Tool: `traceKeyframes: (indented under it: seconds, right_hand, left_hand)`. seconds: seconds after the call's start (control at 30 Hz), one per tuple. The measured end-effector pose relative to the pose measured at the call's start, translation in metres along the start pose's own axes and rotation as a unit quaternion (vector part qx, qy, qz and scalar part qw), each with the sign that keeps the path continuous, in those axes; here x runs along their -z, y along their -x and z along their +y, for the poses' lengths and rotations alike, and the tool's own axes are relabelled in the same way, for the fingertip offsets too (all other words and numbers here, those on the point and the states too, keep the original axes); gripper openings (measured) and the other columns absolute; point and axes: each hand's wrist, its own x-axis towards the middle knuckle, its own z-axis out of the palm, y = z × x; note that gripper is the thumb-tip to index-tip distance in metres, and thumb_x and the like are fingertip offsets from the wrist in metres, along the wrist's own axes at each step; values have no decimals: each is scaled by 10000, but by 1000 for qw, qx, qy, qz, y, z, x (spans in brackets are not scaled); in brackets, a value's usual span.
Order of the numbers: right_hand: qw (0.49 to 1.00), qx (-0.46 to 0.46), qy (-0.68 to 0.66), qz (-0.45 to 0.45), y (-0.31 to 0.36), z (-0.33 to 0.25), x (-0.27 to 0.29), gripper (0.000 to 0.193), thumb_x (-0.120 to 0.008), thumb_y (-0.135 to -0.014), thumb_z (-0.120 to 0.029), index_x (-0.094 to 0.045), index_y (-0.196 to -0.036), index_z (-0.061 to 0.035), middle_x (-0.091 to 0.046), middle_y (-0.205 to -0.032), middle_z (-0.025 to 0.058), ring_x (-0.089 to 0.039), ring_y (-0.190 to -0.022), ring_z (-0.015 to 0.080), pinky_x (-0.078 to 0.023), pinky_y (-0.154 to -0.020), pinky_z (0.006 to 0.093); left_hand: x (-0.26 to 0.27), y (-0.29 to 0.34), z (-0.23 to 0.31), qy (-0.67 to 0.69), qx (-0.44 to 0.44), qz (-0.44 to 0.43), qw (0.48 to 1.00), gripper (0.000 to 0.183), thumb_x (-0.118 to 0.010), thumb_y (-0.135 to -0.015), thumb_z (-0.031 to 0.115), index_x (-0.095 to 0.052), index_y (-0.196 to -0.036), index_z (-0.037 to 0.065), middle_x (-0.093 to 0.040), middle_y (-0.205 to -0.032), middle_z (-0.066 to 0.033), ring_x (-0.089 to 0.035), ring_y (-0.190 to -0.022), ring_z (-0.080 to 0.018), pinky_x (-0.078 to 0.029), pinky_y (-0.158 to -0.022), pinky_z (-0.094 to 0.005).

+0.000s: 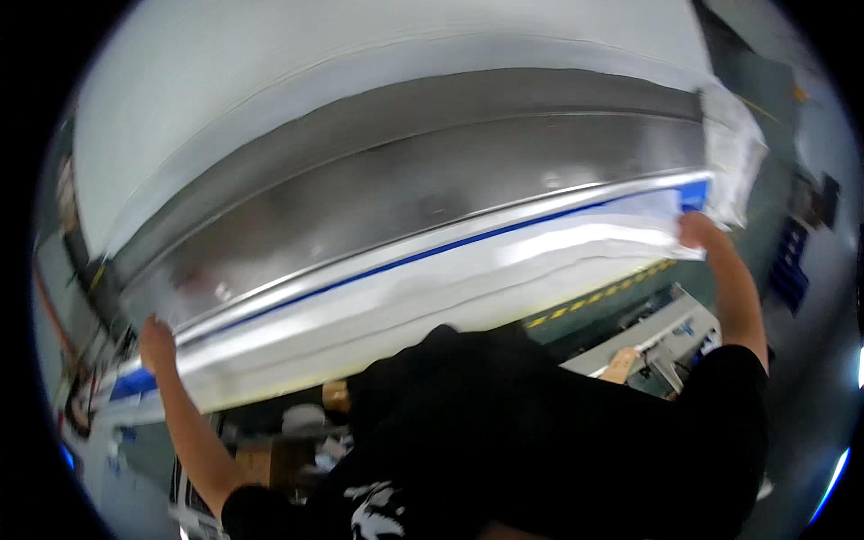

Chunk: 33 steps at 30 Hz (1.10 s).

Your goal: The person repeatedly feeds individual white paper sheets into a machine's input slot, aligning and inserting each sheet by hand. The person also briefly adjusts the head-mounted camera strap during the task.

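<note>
A long, thin white sheet [576, 238], glossy in places, lies along the near side of a broad metal surface [432, 166]. My right hand [702, 231] is closed on the sheet's right end, where a corner hangs below the fingers. Far to the left, my left hand [157, 346] is closed at the sheet's other end; the fingertips are small and blurred, but they seem to pinch its edge. A narrow blue strip [423, 256] runs along the sheet's far edge, with wider blue patches showing beside both hands. Both arms are spread wide.
White cloth [387, 49] covers the area beyond the metal, and a crumpled white piece [733, 148] hangs at its right end. Yellow-black tape [601, 293] marks the near edge. Below stand a cart with tools [666, 346] and a cardboard box [255, 463].
</note>
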Motion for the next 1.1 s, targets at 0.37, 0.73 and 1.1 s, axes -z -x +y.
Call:
traceKeyframes:
  seconds: [0.37,0.73,1.1]
  right_hand:
    - [979,77,-187,-12,18,-97,110,611,-739,-564,-292,-614,-1116,-61,-631,-1078,163,-596,-1006,331,-488,-844,401]
    - [989,101,31,104,-5,-156,136,225,-567,-697,-219,-669,-741,-23,-646,-798,212,-626,-789,383,-502,-718,461]
    - [880,265,-236,317,68,-456,412,189,-589,-814,-223,-607,-827,-35,-631,-771,157,-593,-710,329,-456,-637,391]
  left_hand:
    - [70,53,109,61,-17,-44,997,356,-470,-852,286,-635,-1112,109,-635,-1043,-175,-605,-959,-361,-479,-827,-454]
    - [-8,11,57,208,46,87,973,476,-584,-825,286,-525,-1235,51,-559,-1205,-169,-524,-1106,-337,-411,-938,-425]
    - [-17,-58,74,246,-63,370,894,373,-520,-871,266,-514,-1183,62,-518,-1198,-135,-474,-1128,-324,-336,-992,-457]
